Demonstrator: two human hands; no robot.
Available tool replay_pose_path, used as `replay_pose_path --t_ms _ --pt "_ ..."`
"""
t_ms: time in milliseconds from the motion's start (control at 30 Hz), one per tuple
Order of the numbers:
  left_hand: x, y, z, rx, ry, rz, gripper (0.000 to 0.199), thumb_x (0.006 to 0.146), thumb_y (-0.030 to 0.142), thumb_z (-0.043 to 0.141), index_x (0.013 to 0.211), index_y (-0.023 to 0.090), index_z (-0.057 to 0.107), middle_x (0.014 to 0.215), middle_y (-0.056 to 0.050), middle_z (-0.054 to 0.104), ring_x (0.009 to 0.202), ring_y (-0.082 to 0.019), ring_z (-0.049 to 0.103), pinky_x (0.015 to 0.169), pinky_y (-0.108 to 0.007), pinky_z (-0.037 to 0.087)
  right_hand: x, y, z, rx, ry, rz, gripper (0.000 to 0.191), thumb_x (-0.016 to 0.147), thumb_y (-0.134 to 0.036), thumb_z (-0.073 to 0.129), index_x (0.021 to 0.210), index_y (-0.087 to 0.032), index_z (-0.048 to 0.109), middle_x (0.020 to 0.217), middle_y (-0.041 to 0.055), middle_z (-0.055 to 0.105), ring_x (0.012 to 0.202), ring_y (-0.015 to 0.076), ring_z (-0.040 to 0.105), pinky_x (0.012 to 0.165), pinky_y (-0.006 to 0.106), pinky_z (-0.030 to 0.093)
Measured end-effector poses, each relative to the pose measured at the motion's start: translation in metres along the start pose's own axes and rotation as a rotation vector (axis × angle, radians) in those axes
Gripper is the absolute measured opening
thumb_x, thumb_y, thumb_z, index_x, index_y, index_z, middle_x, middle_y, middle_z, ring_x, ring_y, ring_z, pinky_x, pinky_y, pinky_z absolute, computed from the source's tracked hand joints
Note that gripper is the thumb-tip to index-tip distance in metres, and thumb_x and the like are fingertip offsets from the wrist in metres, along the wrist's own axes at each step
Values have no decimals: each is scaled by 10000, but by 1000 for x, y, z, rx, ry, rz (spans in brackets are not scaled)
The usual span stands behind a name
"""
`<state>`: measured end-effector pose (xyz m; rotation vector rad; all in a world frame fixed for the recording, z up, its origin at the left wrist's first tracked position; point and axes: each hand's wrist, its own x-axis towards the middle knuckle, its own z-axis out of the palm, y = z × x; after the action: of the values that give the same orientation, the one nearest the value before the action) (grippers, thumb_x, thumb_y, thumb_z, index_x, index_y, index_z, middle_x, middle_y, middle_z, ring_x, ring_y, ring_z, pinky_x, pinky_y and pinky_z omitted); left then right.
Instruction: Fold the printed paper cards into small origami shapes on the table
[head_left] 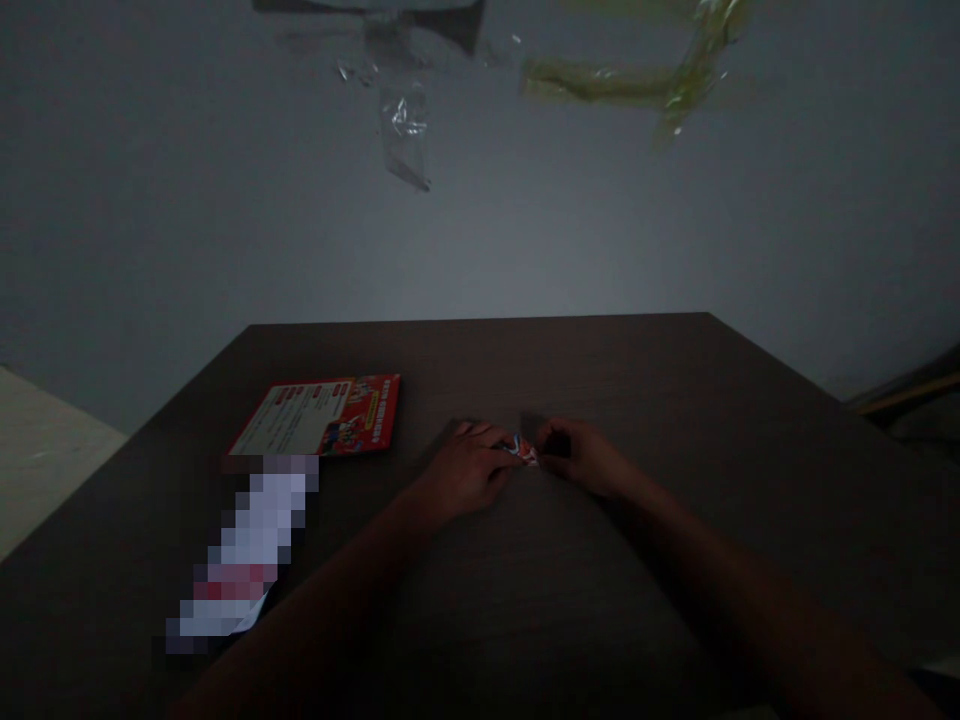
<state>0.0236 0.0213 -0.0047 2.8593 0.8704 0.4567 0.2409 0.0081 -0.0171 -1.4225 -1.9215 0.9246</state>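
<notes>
A small, colourful printed piece (523, 450), orange, blue and white, is on the brown table between my hands. It is too small and dim for me to name its kind. My left hand (469, 465) rests low over the tabletop, thumb and fingers closed on the piece's left side. From the right, the bent fingers of my right hand (577, 455) pinch at its other end. My fingers cover part of it.
A red box or booklet (360, 415) with a white text panel lies on the table (480, 360) to the left. Nearer me is a blurred-out bright, screen-like object (247, 550), partly behind my left forearm. The wall (480, 240) with tape scraps rises beyond the table's far edge.
</notes>
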Motion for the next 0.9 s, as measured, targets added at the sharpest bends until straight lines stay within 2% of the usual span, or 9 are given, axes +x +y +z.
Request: replay_pose_path --t_ms 167,367,567,733,900 --pt "0 0 -1 -5 -12 -7 266 865 219 481 1070 304 629 1046 -19 595 988 -201 517 865 -387 355 -1 1 -5 94 -57 31 123 648 -144 589 763 -176 561 729 -4 590 674 128 541 635 235 424" --pt "-1 1 -3 -30 -15 -1 279 863 204 481 1090 293 618 1089 -16 587 1013 -195 509 897 -387 343 -1 0 -7 55 -35 48 74 653 -138 577 713 -181 564 680 -15 579 639 127 529 604 234 408" --pt "-2 1 -2 -40 -11 -21 252 867 224 486 1059 287 635 1065 -23 590 1011 -200 508 891 -392 348 -2 0 -15 163 -133 50 156 630 -111 613 771 -169 582 747 -3 597 704 132 551 663 245 428" --pt "0 -1 0 -88 24 -15 206 869 224 497 1002 260 650 1020 -20 599 975 -187 516 892 -378 358 -3 6 -17 83 -98 42 146 648 -106 614 781 -165 601 764 7 619 721 137 564 687 257 432" --pt "1 -2 4 -169 36 15 242 895 189 449 1060 227 623 994 -35 590 947 -159 519 848 -304 409 -3 7 -15 83 -71 16 97 688 -145 609 782 -163 602 776 14 635 732 141 577 695 265 443"
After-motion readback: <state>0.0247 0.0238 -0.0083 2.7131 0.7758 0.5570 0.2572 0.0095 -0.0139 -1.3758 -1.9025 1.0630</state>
